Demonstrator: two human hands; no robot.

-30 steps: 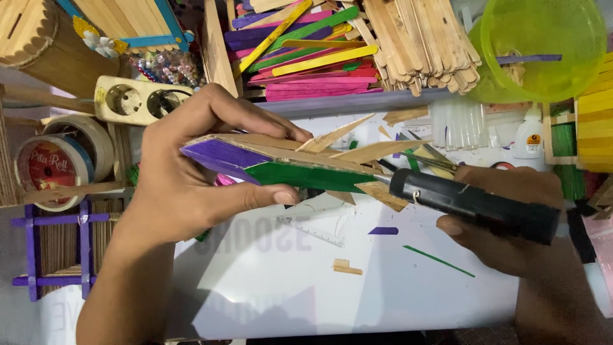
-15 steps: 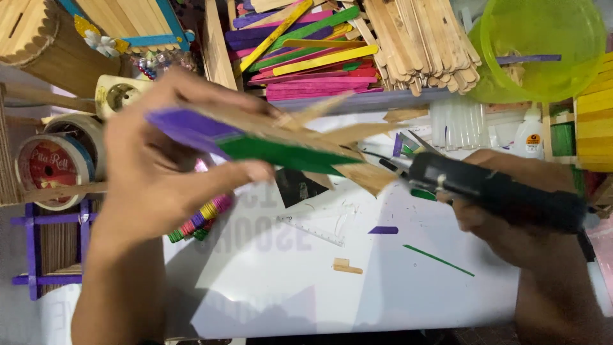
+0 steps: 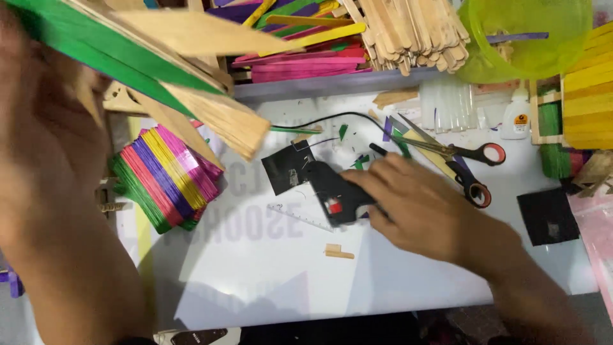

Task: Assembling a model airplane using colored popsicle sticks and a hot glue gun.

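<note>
My left hand (image 3: 45, 147) is raised close to the camera and blurred, gripping a piece built from craft sticks (image 3: 159, 57), with a green stick on top and bare wooden sticks fanning out to the right. My right hand (image 3: 428, 211) rests low on the white sheet (image 3: 287, 275) and holds a black glue gun (image 3: 332, 195) by its handle. The gun lies on the sheet, its nozzle end over a small black square pad (image 3: 284, 169). A black cord runs from the gun toward the back.
A stack of coloured sticks (image 3: 163, 179) lies left of the gun. Scissors (image 3: 460, 153) with red and black handles, clear glue sticks (image 3: 447, 105) and a small glue bottle (image 3: 516, 118) lie behind my right hand. Loose wooden sticks (image 3: 408, 32) and a green bowl (image 3: 530, 38) sit at the back.
My left hand has lifted the stick piece up and left, toward the camera. My right hand has lowered the glue gun from beside the piece onto the sheet.
</note>
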